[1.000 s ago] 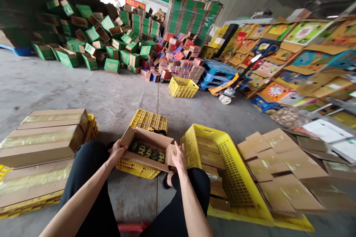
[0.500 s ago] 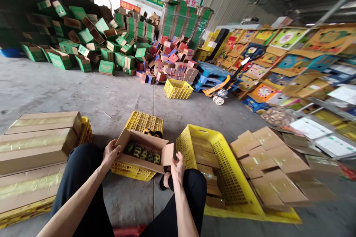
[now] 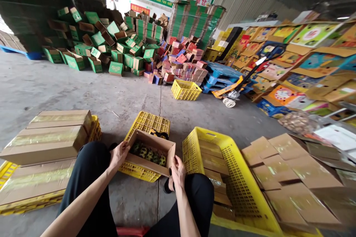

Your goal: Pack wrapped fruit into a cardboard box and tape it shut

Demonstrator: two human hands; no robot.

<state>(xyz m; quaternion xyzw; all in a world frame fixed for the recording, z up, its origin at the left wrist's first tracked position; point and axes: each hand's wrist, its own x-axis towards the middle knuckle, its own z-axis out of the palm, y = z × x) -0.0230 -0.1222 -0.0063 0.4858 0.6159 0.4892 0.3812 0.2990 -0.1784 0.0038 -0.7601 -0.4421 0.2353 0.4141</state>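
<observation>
Here, the person's left hand [image 3: 118, 155] pinches the left end of an open cardboard box [image 3: 155, 143], while the right hand [image 3: 178, 172] pinches its right end. The box rests on a yellow crate [image 3: 139, 171], mottled round fruit [image 3: 149, 155] inside (a tape dispenser [image 3: 159, 134] lies just behind).

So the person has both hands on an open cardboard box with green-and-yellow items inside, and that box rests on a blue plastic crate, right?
Not quite: the plastic crate is yellow, not blue, as the head view shows. The rest holds: the left hand and right hand are on the open cardboard box with green-and-yellow items inside.
</observation>
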